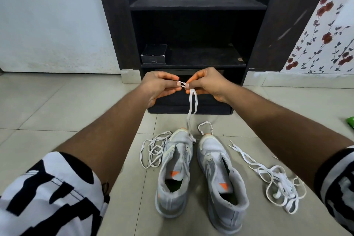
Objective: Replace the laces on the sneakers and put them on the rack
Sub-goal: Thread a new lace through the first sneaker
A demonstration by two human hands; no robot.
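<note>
Left hand [160, 87] and right hand [206, 84] each pinch one tip of white lace [192, 104], raised above left sneaker [177, 174]. Lace runs down to lowest eyelets near toe. Judgement: match both ends level before crossing, keep flat, no twist. Right sneaker [220, 184] just beside, unlaced. Loose laces [275, 178] on right, another lace [153, 149] on left. Tiled floor [76, 105]. Dark rack [197, 4] ahead, small box [153, 56] on shelf.
</note>
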